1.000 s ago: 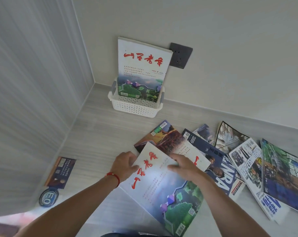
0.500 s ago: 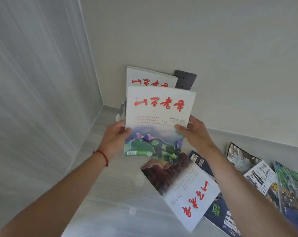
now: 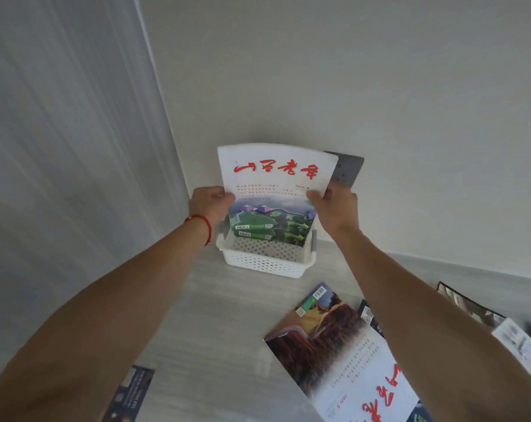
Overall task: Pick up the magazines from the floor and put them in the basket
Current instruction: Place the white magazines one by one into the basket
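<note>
As the white perforated plastic basket (image 3: 265, 263) sat against the wall, I held the white red-lettered magazine (image 3: 274, 190) upright, left hand (image 3: 210, 205) and right hand (image 3: 334, 208) fingers clamping its side edges, to slot it in.

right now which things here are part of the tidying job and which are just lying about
Part of the job:
- white magazine held by left hand and right hand
- basket
- red magazine on the floor

Just there:
- wall socket
- dark booklet by the left wall
</note>
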`<state>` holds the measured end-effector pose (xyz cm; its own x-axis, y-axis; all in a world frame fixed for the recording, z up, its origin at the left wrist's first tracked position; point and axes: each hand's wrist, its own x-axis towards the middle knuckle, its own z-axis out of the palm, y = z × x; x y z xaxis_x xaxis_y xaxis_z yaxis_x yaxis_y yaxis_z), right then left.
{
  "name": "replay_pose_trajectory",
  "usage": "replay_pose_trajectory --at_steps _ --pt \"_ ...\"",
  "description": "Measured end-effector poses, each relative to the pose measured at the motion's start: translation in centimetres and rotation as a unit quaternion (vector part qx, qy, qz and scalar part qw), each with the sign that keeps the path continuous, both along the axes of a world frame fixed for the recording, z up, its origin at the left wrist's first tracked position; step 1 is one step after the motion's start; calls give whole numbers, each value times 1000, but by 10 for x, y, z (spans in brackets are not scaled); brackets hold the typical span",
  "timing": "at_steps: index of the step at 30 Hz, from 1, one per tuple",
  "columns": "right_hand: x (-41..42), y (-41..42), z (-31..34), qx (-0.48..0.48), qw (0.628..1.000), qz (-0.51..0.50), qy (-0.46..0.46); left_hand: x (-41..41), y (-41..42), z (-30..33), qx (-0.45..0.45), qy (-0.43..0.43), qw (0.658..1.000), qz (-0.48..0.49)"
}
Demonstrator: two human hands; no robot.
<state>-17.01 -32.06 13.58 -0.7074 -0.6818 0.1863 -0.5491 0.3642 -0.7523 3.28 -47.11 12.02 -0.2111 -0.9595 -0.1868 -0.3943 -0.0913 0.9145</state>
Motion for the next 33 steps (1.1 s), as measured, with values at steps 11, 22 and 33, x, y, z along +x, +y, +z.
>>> replay_pose_trajectory --at_steps 11,22,33 --pt "-14 -3 -45 134 990 -4 52 -25 -19 -45 159 82 981 71" --pt "-14 -5 -43 88 991 3 -104 -39 -13 -45 96 13 995 -2" --pt "-11 -3 -49 12 979 9 -203 -38 -14 -42 108 101 978 -146"
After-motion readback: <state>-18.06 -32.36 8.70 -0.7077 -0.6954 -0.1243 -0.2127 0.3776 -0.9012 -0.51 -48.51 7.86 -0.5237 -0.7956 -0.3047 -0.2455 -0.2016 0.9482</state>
